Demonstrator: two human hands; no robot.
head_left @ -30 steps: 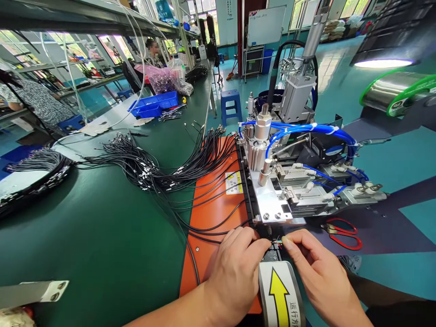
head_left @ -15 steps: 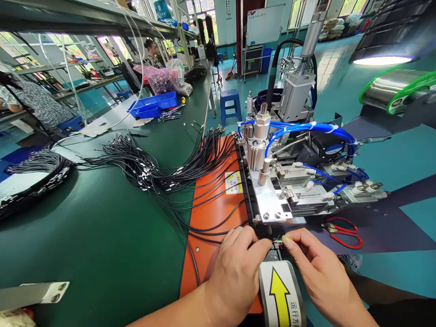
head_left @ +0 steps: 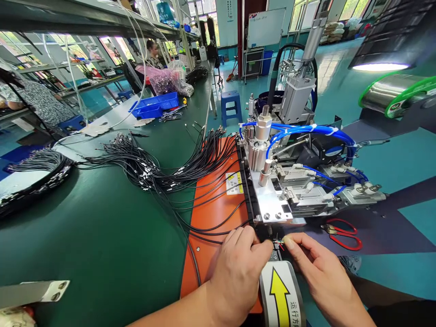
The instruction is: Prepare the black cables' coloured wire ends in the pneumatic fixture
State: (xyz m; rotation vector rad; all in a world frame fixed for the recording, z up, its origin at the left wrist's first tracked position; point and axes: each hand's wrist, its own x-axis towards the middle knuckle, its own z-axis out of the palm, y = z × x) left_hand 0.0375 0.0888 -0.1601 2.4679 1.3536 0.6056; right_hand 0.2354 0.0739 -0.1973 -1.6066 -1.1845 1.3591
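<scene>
My left hand is closed round the end of a black cable, at the near end of the machine's track. Thin coloured wires fan out between my two hands. The fingertips of my right hand pinch together at the right side of these wires. Just ahead stands the machine with its metal cylinders and blue tubes. Several black cables run across the orange plate toward the track. Below my hands is a white cover with a yellow arrow.
Red-handled cutters lie right of my right hand. A solder spool and a lamp are at the upper right. Cable bundles and blue trays rest on the green table. People sit farther back on the left.
The coloured wires between my hands are more spread, with a red one now pointing down to the right. My hands have barely moved.
</scene>
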